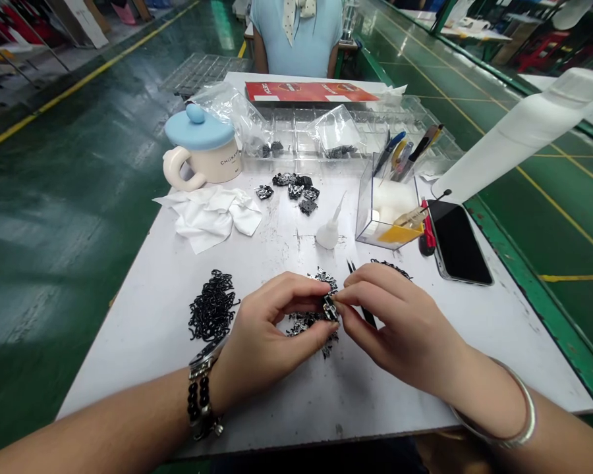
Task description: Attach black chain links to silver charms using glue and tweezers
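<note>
Between the thumb and fingers of my left hand (271,322) is a small black-and-silver part (330,308), held just above the table. My right hand (400,316) is closed in a pinch at the part's right edge; whatever lies between those fingertips is hidden. Black tweezers (368,317) show beneath the right fingers, partly covered, and I cannot tell whether the hand touches them. Under both hands spreads a pile of small silver-and-black pieces (304,321). A heap of black hook-shaped pieces (212,306) sits left of my left hand.
Farther back are several black parts (296,187), a white dropper bottle (329,232), and a crumpled white cloth (210,217). A lidded mug (212,161) stands left. On the right are a clear pen holder (370,204), a phone (460,240) and a tall white bottle (514,138). A person (296,39) is opposite.
</note>
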`<action>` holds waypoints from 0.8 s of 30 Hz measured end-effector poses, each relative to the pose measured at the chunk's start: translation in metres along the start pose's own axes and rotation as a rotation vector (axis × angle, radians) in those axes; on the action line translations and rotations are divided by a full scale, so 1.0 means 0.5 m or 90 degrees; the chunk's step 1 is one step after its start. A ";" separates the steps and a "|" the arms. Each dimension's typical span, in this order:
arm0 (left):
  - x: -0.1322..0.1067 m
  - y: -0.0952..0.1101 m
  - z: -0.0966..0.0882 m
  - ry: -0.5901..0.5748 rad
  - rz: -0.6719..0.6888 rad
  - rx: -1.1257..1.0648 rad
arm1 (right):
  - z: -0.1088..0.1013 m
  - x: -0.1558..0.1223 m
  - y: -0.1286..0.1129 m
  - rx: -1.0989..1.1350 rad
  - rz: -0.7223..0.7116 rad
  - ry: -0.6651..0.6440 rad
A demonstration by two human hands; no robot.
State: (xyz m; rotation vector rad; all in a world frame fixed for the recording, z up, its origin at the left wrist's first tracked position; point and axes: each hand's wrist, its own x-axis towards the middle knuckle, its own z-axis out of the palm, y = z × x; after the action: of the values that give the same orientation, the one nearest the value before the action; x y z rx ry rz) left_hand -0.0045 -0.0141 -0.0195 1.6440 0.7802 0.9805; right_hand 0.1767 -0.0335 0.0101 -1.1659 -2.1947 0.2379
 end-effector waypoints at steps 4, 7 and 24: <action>0.001 0.001 -0.002 0.002 -0.007 -0.010 | -0.003 0.004 0.000 -0.024 -0.022 -0.006; 0.004 0.003 -0.002 0.002 -0.002 -0.017 | -0.008 0.003 -0.001 0.010 -0.008 0.002; 0.007 0.006 0.000 0.001 -0.074 -0.123 | 0.005 0.001 0.014 0.596 0.439 -0.062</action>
State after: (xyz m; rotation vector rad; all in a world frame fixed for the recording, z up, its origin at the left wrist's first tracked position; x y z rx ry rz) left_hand -0.0030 -0.0116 -0.0160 1.4165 0.7494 0.9446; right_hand 0.1797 -0.0284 0.0052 -1.2610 -1.3352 1.4408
